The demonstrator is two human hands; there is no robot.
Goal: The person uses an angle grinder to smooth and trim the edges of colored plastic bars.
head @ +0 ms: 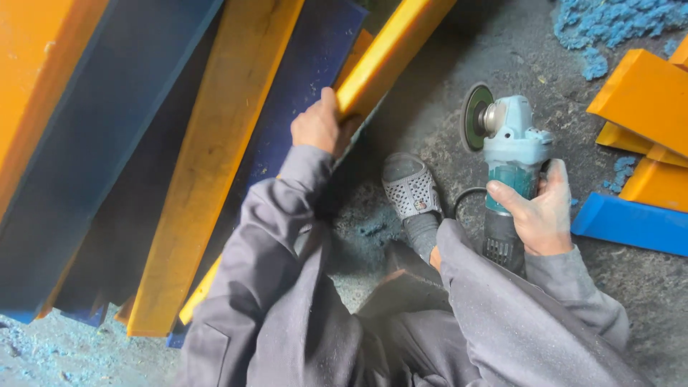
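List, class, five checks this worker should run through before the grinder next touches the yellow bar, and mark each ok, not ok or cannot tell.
1. Right hand grips angle grinder body: ok.
2. Left hand steadies yellow bar: ok.
3. Disc clear of the grey shoe: ok, apart.
4. Gloves on hands: not ok, both bare.
5. Disc spinning or stopped: cannot tell.

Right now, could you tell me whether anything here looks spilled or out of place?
Yes. Blue shavings lie scattered on the grey floor, piled at top right and around the shoe. The right hand holds the angle grinder; the left hand grips a yellow bar.
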